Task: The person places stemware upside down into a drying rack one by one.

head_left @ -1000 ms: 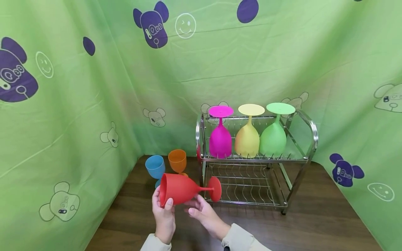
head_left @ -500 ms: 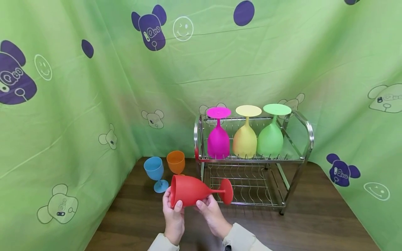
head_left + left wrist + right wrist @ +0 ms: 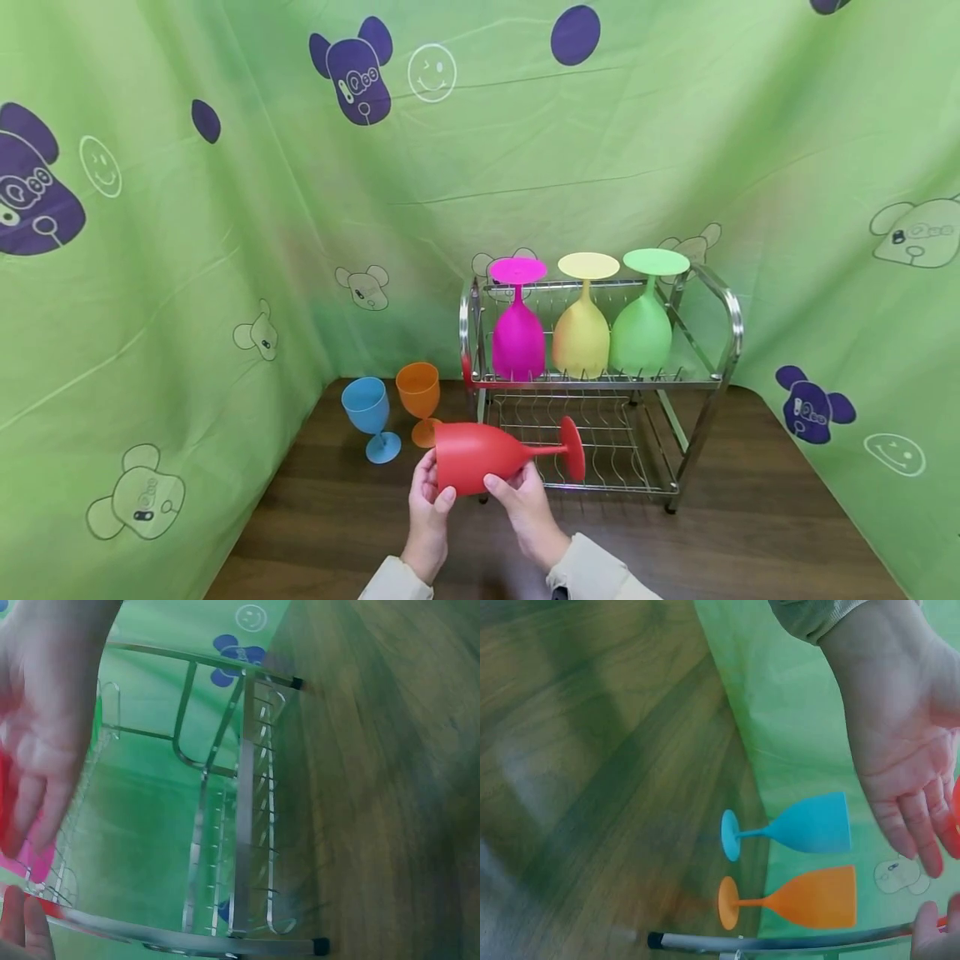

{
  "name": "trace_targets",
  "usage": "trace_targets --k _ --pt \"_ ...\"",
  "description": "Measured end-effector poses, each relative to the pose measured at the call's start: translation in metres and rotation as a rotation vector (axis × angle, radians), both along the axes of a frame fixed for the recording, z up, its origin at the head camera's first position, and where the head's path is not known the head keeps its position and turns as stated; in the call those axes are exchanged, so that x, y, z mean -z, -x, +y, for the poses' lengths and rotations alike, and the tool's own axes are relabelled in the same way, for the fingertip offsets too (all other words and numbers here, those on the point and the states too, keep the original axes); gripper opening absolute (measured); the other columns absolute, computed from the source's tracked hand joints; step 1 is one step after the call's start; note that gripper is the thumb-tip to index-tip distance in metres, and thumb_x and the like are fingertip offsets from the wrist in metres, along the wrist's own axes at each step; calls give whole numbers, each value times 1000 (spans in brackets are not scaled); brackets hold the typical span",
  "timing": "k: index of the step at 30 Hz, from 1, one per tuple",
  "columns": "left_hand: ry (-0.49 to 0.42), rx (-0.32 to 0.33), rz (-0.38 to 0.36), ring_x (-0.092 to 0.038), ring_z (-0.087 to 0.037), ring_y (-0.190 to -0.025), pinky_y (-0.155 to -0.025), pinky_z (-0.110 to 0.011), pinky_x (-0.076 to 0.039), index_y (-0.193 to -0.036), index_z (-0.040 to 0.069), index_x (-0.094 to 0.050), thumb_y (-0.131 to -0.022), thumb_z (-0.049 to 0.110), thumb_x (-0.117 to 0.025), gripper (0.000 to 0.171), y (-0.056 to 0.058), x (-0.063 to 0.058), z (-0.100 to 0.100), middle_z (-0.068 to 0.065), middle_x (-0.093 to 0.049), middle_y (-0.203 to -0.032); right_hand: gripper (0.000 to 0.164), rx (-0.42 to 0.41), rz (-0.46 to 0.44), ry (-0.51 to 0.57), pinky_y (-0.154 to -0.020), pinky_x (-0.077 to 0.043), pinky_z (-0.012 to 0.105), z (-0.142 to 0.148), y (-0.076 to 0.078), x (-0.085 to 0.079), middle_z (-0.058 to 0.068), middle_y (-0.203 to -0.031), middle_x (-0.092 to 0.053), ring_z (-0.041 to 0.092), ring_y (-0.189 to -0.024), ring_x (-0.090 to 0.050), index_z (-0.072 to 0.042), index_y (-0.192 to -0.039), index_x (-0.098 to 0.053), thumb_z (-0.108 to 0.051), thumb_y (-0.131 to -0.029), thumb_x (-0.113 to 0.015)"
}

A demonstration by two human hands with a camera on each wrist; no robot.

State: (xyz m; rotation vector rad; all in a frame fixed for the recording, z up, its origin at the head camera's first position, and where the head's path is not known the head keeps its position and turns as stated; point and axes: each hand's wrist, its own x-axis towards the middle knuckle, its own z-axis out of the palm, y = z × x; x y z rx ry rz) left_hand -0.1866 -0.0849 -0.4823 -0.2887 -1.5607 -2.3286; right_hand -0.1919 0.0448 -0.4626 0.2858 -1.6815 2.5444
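Note:
A red goblet (image 3: 483, 458) lies on its side in the air in the head view, mouth to the left and foot to the right. My left hand (image 3: 429, 523) grips it at the rim, thumb in front and fingers behind. Lower on the bowl, close to the stem, my right hand (image 3: 531, 515) holds it between thumb and fingers. Behind it stand an upright blue goblet (image 3: 367, 406) and an orange goblet (image 3: 418, 390). Only a sliver of the red goblet shows at the edge of each wrist view.
A two-tier chrome dish rack (image 3: 731, 321) stands at the back right. Its upper tier bears upside-down magenta (image 3: 518, 342), yellow (image 3: 582, 342) and green (image 3: 642, 337) goblets. Green printed cloth (image 3: 450, 167) encloses the wooden table (image 3: 757, 517) at the back and sides.
Both hands and the red goblet have moved right, uncovering the blue and orange goblets. My right hand has come from beneath the bowl to a thumb-and-finger hold near the stem.

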Motion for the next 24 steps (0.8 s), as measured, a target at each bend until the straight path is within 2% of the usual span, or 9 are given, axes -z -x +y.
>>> trace_targets --k 3,7,12,14,16,18,21,24 --pt "46 67 -24 -57 -10 -103 -87 -25 -49 -136 -15 -27 -89 29 -61 73 1 2 -2 4 -60 -114 61 30 10 -12 -83 -50 21 5 -1 -1 4 -108 -58 9 -96 -60 14 -129 -30 -4 -83 -66" --pt "89 136 -15 -57 -10 -105 -90 -25 -47 -141 -16 -23 -90 30 -60 78 4 6 -3 5 -59 -117 62 45 29 -37 -81 -51 22 12 -1 -1 7 -109 -58 10 -95 -61 15 -130 -30 0 -81 -66" --pt "144 230 6 -56 -11 -109 -91 -26 -48 -144 -13 -19 -89 33 -64 85 9 12 -7 5 -57 -123 64 81 112 -109 -79 -53 22 25 -2 4 6 -111 -57 10 -95 -61 14 -132 -31 7 -79 -67" --pt "166 251 12 -56 -12 -110 -91 -26 -48 -144 -13 -19 -90 34 -61 83 12 13 -9 5 -57 -123 66 104 146 -134 -79 -53 23 31 -3 5 3 -112 -58 9 -96 -61 13 -133 -33 9 -77 -67" --pt "190 239 9 -56 -11 -108 -90 -27 -48 -143 -14 -23 -93 31 -55 74 14 13 -12 4 -58 -122 66 126 171 -165 -79 -53 22 37 -4 6 1 -111 -58 8 -96 -61 13 -132 -34 11 -75 -68" --pt "220 199 -17 -57 -10 -105 -87 -27 -48 -141 -14 -27 -96 25 -47 63 16 13 -13 2 -60 -121 67 142 187 -205 -78 -53 21 43 -3 7 -1 -111 -58 7 -96 -60 14 -132 -35 12 -74 -69" --pt "258 127 -63 -59 -11 -102 -83 -29 -49 -138 -14 -34 -96 14 -41 51 20 10 -14 -11 -61 -121 69 166 184 -281 -78 -52 20 52 -2 7 1 -113 -57 6 -96 -59 13 -132 -37 12 -72 -71" --pt "293 66 -94 -60 -16 -103 -83 -29 -49 -135 -14 -39 -97 7 -43 44 26 5 -13 -26 -57 -123 71 173 145 -343 -75 -53 22 59 0 6 7 -114 -56 7 -94 -59 11 -134 -38 10 -72 -73"
